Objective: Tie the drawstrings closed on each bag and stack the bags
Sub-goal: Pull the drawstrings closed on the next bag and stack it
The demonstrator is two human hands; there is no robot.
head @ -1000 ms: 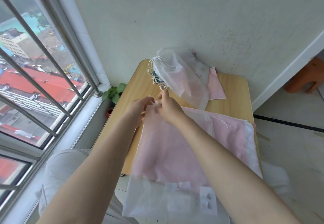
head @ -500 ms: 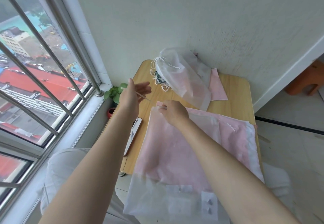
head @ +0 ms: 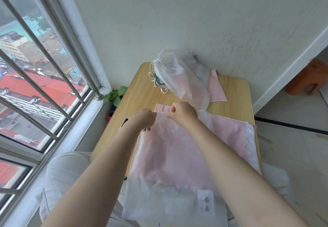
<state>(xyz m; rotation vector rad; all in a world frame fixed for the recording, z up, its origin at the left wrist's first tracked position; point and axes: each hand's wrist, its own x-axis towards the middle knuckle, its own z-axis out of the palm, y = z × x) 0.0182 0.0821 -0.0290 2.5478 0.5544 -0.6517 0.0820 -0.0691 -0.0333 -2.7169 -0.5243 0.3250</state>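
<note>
Fingers of both hands, left hand (head: 144, 118) and right hand (head: 182, 112), pinch the translucent pink drawstring bag (head: 170, 148) at its mouth; best pull evenly.

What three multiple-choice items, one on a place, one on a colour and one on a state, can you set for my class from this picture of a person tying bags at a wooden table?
1. Where does the heap of sheer white drawstring bags lie?
A. At the far end of the light wooden table, near the wall
B. On the floor
C. On the window sill

2. What colour is the sheet inside the flat sheer bag under the hands?
A. Green
B. Pink
C. Black

3. What are the left hand and right hand doing?
A. Lying flat on the table
B. Holding a phone
C. Pinching at the bag's far edge

Answers: 1 A, the heap sits by the wall; 2 B, pink shows through the fabric; 3 C, both hands' fingers close at that edge.
</note>
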